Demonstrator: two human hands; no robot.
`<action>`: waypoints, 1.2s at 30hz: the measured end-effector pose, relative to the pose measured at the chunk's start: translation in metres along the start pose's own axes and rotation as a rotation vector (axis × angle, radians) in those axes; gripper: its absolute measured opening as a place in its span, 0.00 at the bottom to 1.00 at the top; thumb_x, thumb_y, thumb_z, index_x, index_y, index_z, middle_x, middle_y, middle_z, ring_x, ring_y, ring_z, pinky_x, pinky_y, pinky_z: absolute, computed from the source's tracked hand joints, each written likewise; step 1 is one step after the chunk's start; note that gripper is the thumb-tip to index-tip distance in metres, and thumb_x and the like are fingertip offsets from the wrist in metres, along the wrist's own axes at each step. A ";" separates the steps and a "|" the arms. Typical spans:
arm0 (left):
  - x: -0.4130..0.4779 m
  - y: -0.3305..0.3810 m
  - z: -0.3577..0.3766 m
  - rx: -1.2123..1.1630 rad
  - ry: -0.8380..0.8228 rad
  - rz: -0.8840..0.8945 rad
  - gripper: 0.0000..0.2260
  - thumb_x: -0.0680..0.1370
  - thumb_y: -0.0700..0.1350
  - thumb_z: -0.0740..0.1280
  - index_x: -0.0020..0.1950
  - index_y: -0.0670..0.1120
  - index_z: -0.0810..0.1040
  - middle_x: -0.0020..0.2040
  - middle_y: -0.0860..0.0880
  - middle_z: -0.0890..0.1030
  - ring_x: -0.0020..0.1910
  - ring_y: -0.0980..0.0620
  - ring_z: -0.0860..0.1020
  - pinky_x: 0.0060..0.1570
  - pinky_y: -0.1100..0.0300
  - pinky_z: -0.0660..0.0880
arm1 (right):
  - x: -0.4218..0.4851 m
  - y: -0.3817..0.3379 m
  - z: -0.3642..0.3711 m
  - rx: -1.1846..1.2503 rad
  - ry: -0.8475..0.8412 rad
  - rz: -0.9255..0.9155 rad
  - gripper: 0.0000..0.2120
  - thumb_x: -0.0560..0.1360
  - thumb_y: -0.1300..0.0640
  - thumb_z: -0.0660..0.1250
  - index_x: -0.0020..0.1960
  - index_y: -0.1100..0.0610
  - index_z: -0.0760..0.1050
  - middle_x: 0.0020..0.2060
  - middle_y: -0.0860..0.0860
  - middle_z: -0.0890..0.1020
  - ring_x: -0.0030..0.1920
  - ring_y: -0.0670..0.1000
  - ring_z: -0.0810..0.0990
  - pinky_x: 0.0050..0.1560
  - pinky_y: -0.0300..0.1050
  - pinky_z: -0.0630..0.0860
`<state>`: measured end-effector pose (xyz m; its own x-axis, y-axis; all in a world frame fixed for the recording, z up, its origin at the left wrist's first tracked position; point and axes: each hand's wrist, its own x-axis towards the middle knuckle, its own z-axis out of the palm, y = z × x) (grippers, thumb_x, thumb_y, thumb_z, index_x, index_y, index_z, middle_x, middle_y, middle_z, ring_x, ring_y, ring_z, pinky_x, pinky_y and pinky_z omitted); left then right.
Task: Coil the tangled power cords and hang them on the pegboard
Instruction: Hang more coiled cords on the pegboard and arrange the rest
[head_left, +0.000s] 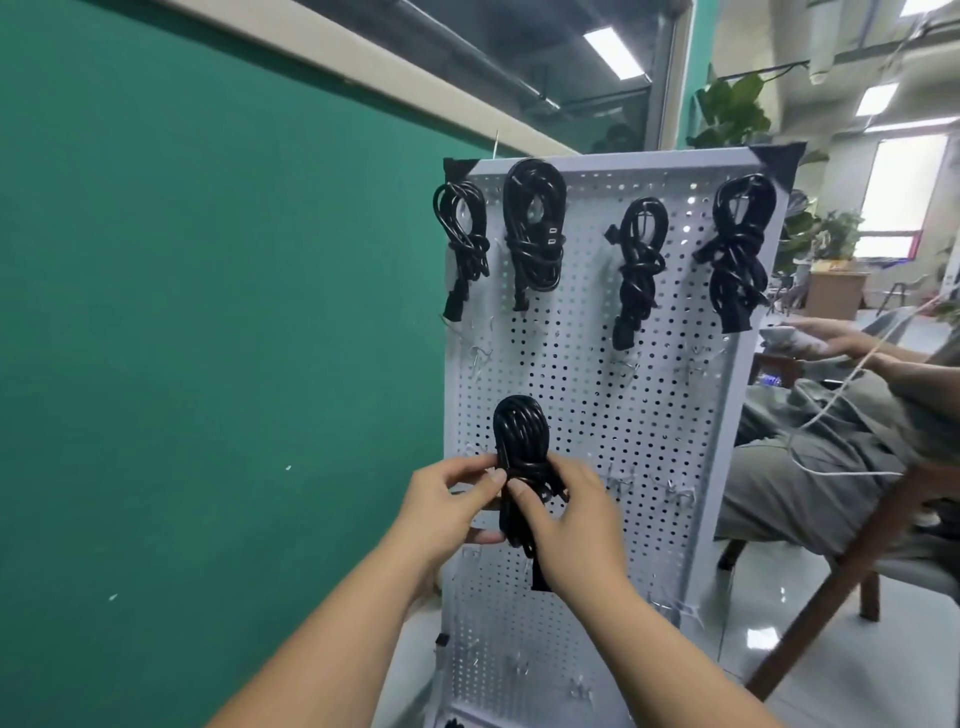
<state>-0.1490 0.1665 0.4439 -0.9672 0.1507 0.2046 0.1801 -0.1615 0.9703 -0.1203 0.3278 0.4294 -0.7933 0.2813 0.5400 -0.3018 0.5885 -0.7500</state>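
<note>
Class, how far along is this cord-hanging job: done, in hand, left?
Done: four coiled cords hang along the pegboard's top row. In hand: left hand and right hand grip a fifth coil lower down, not clearly hooked. Left: hooking it; further cords are not in view.

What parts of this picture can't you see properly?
Head view only:
- Middle of the coiled cord: covered by the left hand and right hand.
- Any hook behind its top loop: hidden by the cord.
- Bottom of the pegboard: cut off by the lower edge.
- Seated person: cut off by the right edge.
</note>
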 end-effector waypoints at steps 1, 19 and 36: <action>0.003 0.003 0.005 0.010 -0.005 0.018 0.11 0.80 0.44 0.75 0.62 0.47 0.85 0.60 0.44 0.83 0.53 0.45 0.87 0.46 0.44 0.86 | 0.003 -0.001 -0.006 0.023 0.003 0.003 0.21 0.78 0.41 0.73 0.69 0.45 0.79 0.59 0.40 0.81 0.61 0.42 0.78 0.65 0.48 0.76; 0.083 0.057 0.107 0.138 -0.040 0.217 0.12 0.78 0.55 0.76 0.62 0.57 0.84 0.55 0.59 0.86 0.50 0.52 0.87 0.56 0.44 0.84 | 0.110 -0.001 -0.106 0.121 -0.039 -0.069 0.11 0.82 0.46 0.69 0.63 0.44 0.83 0.52 0.38 0.87 0.56 0.38 0.84 0.62 0.46 0.80; 0.095 0.015 0.119 0.330 0.018 0.163 0.06 0.79 0.54 0.75 0.55 0.60 0.83 0.52 0.62 0.85 0.53 0.57 0.84 0.61 0.48 0.81 | 0.099 0.035 -0.083 -0.167 0.073 0.048 0.21 0.85 0.44 0.64 0.77 0.46 0.72 0.60 0.44 0.84 0.57 0.47 0.81 0.53 0.42 0.74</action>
<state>-0.2169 0.2947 0.4935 -0.9234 0.1311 0.3608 0.3776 0.1417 0.9151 -0.1649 0.4393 0.4883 -0.7624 0.3627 0.5359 -0.1679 0.6889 -0.7051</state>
